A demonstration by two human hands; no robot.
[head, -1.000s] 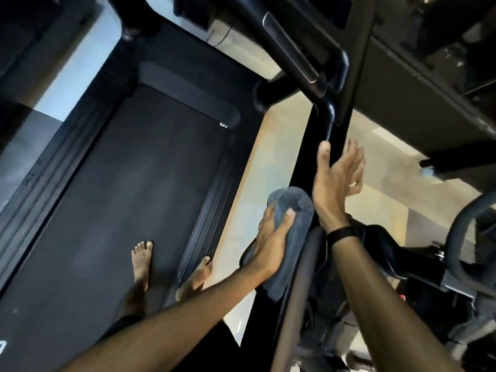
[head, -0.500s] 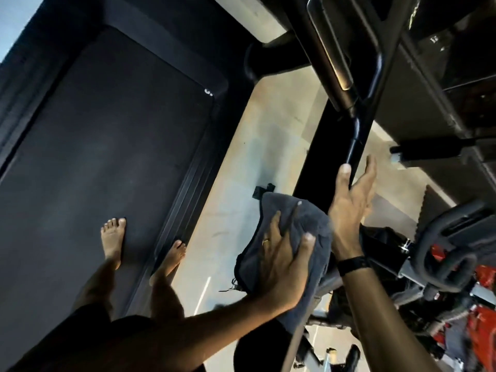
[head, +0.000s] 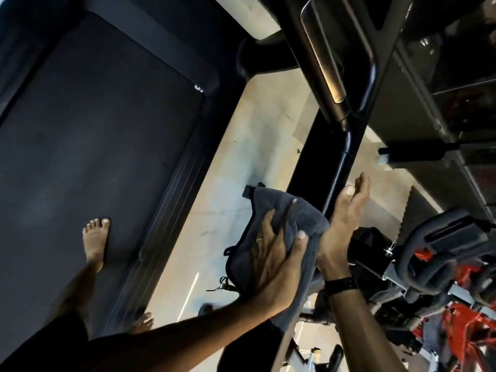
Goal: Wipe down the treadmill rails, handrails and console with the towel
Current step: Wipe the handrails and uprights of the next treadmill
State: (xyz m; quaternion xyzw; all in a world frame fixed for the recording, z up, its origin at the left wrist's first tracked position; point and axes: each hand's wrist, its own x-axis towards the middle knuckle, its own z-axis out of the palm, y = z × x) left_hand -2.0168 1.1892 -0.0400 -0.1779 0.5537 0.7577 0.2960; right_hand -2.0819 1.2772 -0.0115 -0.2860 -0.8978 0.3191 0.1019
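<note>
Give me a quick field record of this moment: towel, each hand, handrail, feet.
towel: grey towel, draped over the handrail
left hand: left hand presses the towel, fingers spread
right hand: right hand open beside the handrail, holds nothing; dark band on wrist
handrail: black handrail, bare above the towel
feet: bare; left foot on the treadmill belt

The towel (head: pixel 271 226) is grey cloth with a soft, napped pile, matt all over, and its edge is stitched with a dark binding. The handrail (head: pixel 346 151) is black and glossy, smooth enough to catch a bright streak of light along its tube. Above it a grip plate (head: pixel 322 60) looks like brushed metal with a dull sheen. The belt (head: pixel 94 135) is black, matt and finely textured. The side rail (head: pixel 166 210) is dark and ribbed, with a slight sheen. The floor (head: pixel 241 157) is pale, smooth and faintly scuffed.
</note>
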